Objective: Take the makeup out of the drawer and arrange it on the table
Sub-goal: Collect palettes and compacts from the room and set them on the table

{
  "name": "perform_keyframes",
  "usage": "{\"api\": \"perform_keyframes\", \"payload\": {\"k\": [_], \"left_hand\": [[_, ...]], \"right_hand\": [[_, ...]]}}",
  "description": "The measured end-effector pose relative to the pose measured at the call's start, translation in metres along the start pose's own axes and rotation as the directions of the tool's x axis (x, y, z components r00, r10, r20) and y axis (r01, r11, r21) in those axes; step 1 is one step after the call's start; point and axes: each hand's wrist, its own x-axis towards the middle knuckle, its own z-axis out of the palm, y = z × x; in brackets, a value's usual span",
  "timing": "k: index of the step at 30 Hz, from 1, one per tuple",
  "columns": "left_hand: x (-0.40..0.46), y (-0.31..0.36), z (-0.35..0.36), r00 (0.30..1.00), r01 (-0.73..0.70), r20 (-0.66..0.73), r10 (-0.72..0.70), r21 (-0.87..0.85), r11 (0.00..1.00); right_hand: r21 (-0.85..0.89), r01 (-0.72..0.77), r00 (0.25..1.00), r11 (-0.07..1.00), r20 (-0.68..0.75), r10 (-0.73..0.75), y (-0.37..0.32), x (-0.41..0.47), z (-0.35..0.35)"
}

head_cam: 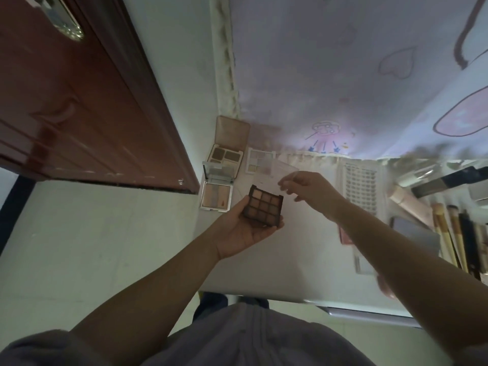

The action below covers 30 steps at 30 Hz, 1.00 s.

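My left hand (243, 228) holds a brown eyeshadow palette (264, 206) with a grid of tan pans, above the white table (277, 260). My right hand (314, 191) pinches the palette's clear lid (274, 171), lifted up and back from the pans. Three open palettes lie at the table's far left: a tan one (227, 151), a silver one (217, 192) and a pale one (260, 159). The drawer's front edge (369, 313) shows below the table edge at the right; its inside is hidden.
A false-lash tray (360, 188), tubes (412, 204), a grey compact (414, 236) and several brushes (454, 239) crowd the table's right side. A brown door (79, 101) stands at the left. A printed cloth (343, 75) hangs behind the table.
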Motion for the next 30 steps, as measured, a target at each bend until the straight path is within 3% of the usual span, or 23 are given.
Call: {"api": "perform_keyframes", "payload": {"k": [2, 6, 10, 17, 19, 22, 25, 27, 30], "left_hand": [[0.001, -0.002, -0.003, 0.990, -0.030, -0.139, 0.031, 0.007, 1.000], [-0.001, -0.005, -0.008, 0.933, -0.147, -0.349, 0.091, -0.136, 0.980], [-0.004, 0.000, -0.006, 0.912, -0.234, -0.387, 0.134, -0.224, 0.946], [-0.007, 0.005, 0.001, 0.880, -0.259, -0.448, 0.158, -0.174, 0.950], [-0.007, 0.003, 0.001, 0.880, -0.214, -0.454, 0.138, -0.120, 0.970], [-0.006, -0.010, 0.005, 0.901, 0.024, -0.434, 0.022, 0.100, 0.995], [0.009, -0.039, 0.021, 0.917, 0.205, -0.397, -0.044, 0.374, 0.904], [0.026, -0.064, 0.038, 0.931, 0.245, -0.360, -0.054, 0.510, 0.825], [0.051, -0.104, 0.063, 0.944, 0.265, -0.321, -0.078, 0.597, 0.757]], "right_hand": [[-0.152, 0.011, 0.992, 0.988, -0.121, -0.030, 0.005, 0.008, 0.006], [-0.155, -0.014, 0.973, 0.988, -0.229, -0.022, 0.010, 0.030, 0.024], [-0.239, 0.000, 0.972, 0.971, -0.228, -0.057, 0.012, 0.046, 0.038], [-0.320, -0.041, 0.978, 0.946, -0.208, -0.028, 0.016, 0.045, 0.044], [-0.297, -0.067, 0.977, 0.953, -0.215, 0.002, 0.015, 0.038, 0.038], [-0.199, -0.072, 0.965, 0.977, -0.261, 0.018, 0.013, 0.015, 0.008], [-0.175, -0.093, 0.960, 0.980, -0.278, 0.042, 0.019, -0.028, -0.038], [-0.306, -0.132, 0.961, 0.943, -0.272, 0.046, 0.030, -0.067, -0.065], [-0.588, -0.200, 0.964, 0.783, -0.263, 0.048, 0.058, -0.125, -0.091]]}}
